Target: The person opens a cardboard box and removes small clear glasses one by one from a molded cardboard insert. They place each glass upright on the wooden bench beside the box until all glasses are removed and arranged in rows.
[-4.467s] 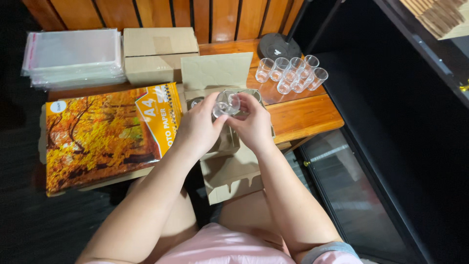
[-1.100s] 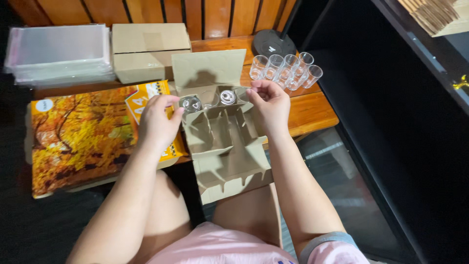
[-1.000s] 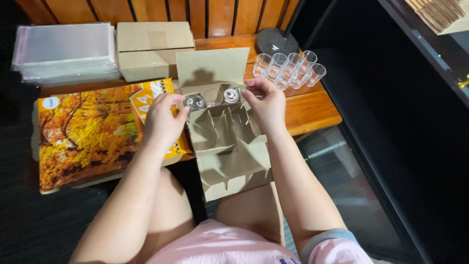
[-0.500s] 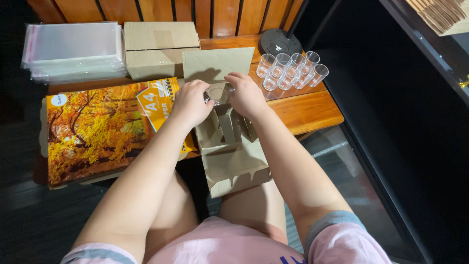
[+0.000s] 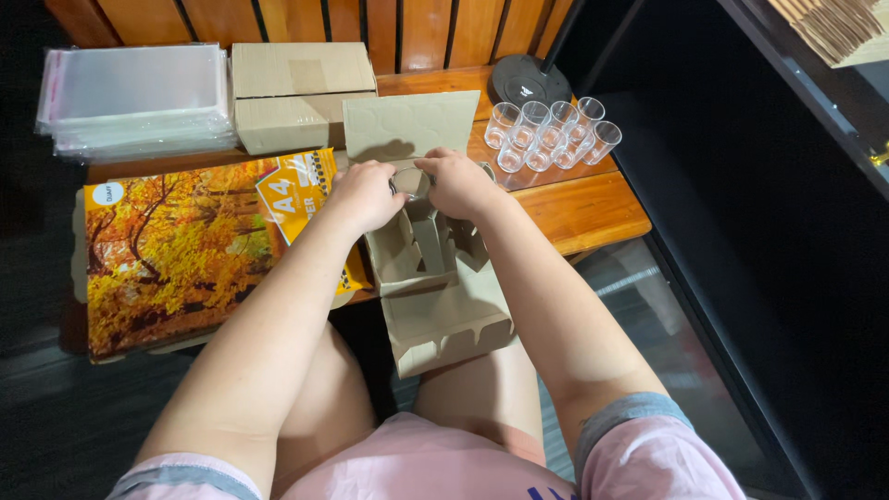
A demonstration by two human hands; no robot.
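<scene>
The left hand (image 5: pixel 363 194) and right hand (image 5: pixel 456 182) are being held together at the far end of the cardboard insert (image 5: pixel 435 287), fingers curled narrowly; whether a small glass is being pinched between them cannot be told. The insert is being propped from the lap against the wooden table (image 5: pixel 593 208), its flap (image 5: pixel 412 125) standing up behind the hands. A paper ream (image 5: pixel 185 250) is lying to the left, with a carton (image 5: pixel 296 93) and plastic sleeves (image 5: pixel 134 97) beyond. Small glasses (image 5: pixel 551 134) are being kept in a cluster to the right.
</scene>
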